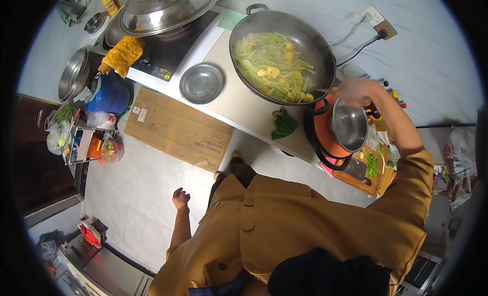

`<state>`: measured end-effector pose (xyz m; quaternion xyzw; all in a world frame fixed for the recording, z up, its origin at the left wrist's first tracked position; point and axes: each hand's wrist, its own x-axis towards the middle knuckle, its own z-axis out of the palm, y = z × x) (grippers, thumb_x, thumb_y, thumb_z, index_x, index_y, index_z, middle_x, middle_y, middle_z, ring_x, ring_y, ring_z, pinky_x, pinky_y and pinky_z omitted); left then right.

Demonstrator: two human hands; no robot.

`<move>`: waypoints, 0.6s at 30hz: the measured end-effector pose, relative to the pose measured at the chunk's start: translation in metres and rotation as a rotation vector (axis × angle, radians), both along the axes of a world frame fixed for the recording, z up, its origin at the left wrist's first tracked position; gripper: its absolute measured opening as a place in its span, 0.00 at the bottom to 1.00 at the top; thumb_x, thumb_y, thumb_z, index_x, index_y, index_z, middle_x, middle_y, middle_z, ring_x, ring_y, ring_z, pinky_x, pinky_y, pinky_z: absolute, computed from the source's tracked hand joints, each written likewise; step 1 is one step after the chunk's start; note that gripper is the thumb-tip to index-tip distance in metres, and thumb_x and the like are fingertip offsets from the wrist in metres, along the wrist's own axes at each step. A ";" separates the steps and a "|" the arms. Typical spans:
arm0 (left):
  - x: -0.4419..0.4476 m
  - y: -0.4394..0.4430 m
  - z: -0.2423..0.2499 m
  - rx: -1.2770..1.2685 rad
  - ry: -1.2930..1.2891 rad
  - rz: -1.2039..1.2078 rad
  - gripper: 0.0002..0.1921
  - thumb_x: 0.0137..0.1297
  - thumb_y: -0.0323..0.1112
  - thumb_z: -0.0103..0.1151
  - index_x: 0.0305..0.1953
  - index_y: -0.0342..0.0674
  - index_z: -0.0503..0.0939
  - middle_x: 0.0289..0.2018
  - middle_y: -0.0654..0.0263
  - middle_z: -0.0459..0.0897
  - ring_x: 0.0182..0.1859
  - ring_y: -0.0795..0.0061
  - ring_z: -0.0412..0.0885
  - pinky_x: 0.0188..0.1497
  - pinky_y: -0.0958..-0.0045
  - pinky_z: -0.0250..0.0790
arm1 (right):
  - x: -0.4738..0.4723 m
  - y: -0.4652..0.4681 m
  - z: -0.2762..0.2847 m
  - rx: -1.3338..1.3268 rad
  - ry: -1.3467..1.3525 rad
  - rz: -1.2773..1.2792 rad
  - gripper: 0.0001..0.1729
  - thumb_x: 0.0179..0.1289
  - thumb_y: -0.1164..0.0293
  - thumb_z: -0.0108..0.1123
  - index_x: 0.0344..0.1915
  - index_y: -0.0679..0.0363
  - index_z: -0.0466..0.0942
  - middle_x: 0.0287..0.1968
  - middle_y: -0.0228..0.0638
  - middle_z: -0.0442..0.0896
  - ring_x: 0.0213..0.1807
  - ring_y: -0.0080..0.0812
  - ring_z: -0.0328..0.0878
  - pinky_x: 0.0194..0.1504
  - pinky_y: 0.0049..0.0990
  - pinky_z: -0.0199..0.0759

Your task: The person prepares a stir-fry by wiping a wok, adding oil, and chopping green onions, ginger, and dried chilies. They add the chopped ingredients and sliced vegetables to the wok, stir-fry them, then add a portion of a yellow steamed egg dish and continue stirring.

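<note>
My right hand, slightly blurred, grips the handle of a spatula or turner at the right side of a large dark wok. The tool's far end is hidden among the food. In the wok lie pale green vegetable strips and several yellow pieces that look like potato. Steam hazes the food. Low at my side, over the floor, my left hand hangs with loosely curled fingers and nothing in it. Below my right hand, a steel bowl rests on an orange pot-like surface with black handles.
Beside the wok stand a metal bowl and a dark green cloth or leaf. A domed steel lid covers the induction cooktop's far part. Chopped greens lie on a wooden board. Flattened cardboard covers the floor.
</note>
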<state>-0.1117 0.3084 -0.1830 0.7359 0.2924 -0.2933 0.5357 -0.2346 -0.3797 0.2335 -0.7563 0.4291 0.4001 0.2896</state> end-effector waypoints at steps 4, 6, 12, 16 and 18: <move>-0.013 0.007 0.004 0.064 0.046 0.018 0.16 0.60 0.24 0.51 0.51 0.35 0.76 0.38 0.61 0.78 0.29 0.71 0.80 0.29 0.73 0.78 | 0.022 0.011 -0.069 0.404 -0.460 -0.397 0.11 0.66 0.68 0.55 0.30 0.64 0.72 0.17 0.33 0.73 0.13 0.24 0.65 0.14 0.25 0.56; -0.015 0.006 0.008 0.123 0.070 0.003 0.16 0.61 0.23 0.51 0.52 0.35 0.76 0.39 0.60 0.78 0.29 0.71 0.80 0.29 0.72 0.78 | 0.049 0.012 -0.113 0.377 -0.586 -0.326 0.12 0.66 0.67 0.54 0.28 0.64 0.70 0.17 0.34 0.73 0.12 0.24 0.66 0.14 0.26 0.56; -0.002 -0.012 0.016 0.012 -0.020 0.014 0.17 0.61 0.24 0.51 0.52 0.35 0.76 0.40 0.60 0.78 0.29 0.71 0.80 0.29 0.73 0.77 | 0.053 0.029 -0.123 -0.104 -0.789 0.141 0.13 0.64 0.67 0.56 0.41 0.66 0.72 0.26 0.44 0.81 0.26 0.41 0.79 0.29 0.35 0.71; 0.000 -0.028 0.008 0.001 0.011 -0.001 0.16 0.61 0.24 0.52 0.52 0.34 0.76 0.39 0.60 0.78 0.28 0.70 0.80 0.29 0.73 0.77 | 0.007 0.016 -0.052 -0.237 -0.726 0.407 0.22 0.63 0.70 0.56 0.57 0.60 0.70 0.35 0.50 0.83 0.40 0.53 0.80 0.41 0.40 0.73; 0.000 -0.035 0.002 0.019 0.032 -0.024 0.17 0.62 0.24 0.51 0.53 0.36 0.76 0.38 0.60 0.79 0.27 0.72 0.79 0.30 0.72 0.78 | -0.011 0.000 -0.026 -0.374 -0.647 0.531 0.23 0.62 0.71 0.56 0.58 0.60 0.70 0.35 0.50 0.83 0.40 0.54 0.80 0.41 0.41 0.73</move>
